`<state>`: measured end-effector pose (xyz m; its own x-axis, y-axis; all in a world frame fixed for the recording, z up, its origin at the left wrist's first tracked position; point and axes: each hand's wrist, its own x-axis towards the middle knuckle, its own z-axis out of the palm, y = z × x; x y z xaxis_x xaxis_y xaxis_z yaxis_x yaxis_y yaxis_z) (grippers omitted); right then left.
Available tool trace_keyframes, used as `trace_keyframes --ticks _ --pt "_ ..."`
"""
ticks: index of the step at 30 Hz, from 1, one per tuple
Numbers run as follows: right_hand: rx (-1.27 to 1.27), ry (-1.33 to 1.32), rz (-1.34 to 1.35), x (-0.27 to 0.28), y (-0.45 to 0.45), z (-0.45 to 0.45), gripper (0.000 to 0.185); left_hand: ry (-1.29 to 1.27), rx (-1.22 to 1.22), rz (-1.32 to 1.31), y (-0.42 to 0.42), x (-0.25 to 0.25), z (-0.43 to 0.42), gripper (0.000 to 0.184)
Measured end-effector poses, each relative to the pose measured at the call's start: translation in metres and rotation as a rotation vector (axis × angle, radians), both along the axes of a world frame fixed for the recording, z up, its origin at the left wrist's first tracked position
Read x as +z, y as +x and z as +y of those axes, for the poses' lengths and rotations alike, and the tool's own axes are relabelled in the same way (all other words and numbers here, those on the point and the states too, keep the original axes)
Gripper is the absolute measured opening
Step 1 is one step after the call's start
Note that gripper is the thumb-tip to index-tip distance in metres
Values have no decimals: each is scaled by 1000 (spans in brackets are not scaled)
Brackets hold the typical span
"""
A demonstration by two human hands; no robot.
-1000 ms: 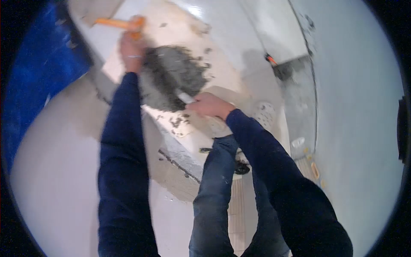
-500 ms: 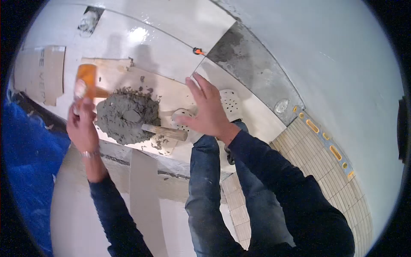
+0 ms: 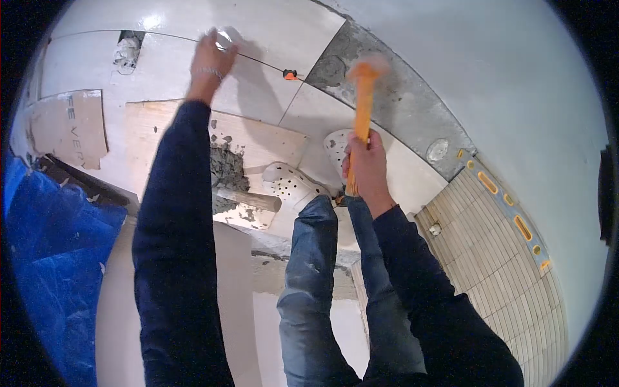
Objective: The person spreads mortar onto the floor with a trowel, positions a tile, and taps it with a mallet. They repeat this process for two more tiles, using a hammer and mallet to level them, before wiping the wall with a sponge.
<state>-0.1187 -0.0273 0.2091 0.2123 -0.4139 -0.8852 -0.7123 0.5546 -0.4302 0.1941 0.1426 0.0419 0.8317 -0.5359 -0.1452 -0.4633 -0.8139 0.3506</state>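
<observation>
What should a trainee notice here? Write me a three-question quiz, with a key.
1. What does the right hand hold?
A) a spirit level
B) an orange mallet
C) a sheet of cardboard

2. True or false: the grey mortar lies on the cardboard.

3. How many white perforated shoes are in view?

Key:
1. B
2. False; it lies on the wooden board.
3. Two
</observation>
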Motion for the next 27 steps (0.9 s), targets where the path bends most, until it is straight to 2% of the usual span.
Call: trace_keyframes --ticks 1,3,4,6,10,12,13,15,16,18,19,20,22,23,24,26,27 --pt "-2 7 2 -3 7 0 32 141 13 73 15 -1 1 88" --pt "-419 147 -224 -10 24 3 25 427 26 326 41 3 -9 105" --pt "-424 152 -219 -15 28 2 25 435 22 328 36 0 -11 105" --pt "-538 397 -99 -21 37 0 21 497 172 198 21 -7 -18 111" --pt "-540 303 -25 -25 45 0 20 430 146 255 27 -9 -11 117" --pt "-809 109 -68 -31 47 -5 19 354 105 306 30 -11 -5 120" --pt "-815 102 -66 -37 52 -4 19 419 68 259 32 -16 -5 122" --pt "-1080 155 -231 -55 69 6 15 425 94 294 32 -13 -10 123" --pt "-1085 154 -228 -54 83 10 15 437 128 325 31 -8 -11 123" --pt "-509 344 -66 -58 103 13 13 416 144 342 31 -3 -13 124" --pt "-463 325 -41 -60 99 7 12 396 165 362 31 -2 -13 124" --pt "-469 326 -40 -56 92 8 12 399 160 362 31 -1 -12 124" --pt "-554 136 -68 -48 78 11 12 382 142 338 31 -4 -11 124" --pt "-684 56 -48 -50 74 8 12 384 139 347 29 -5 -9 124" --pt "-684 53 -47 -52 77 8 12 405 138 353 30 -6 -11 124" --pt "-1005 -62 -129 -58 85 14 12 433 134 358 32 -7 -10 123" --pt "-1008 -60 -121 -58 88 18 12 416 140 355 30 -5 -9 124"
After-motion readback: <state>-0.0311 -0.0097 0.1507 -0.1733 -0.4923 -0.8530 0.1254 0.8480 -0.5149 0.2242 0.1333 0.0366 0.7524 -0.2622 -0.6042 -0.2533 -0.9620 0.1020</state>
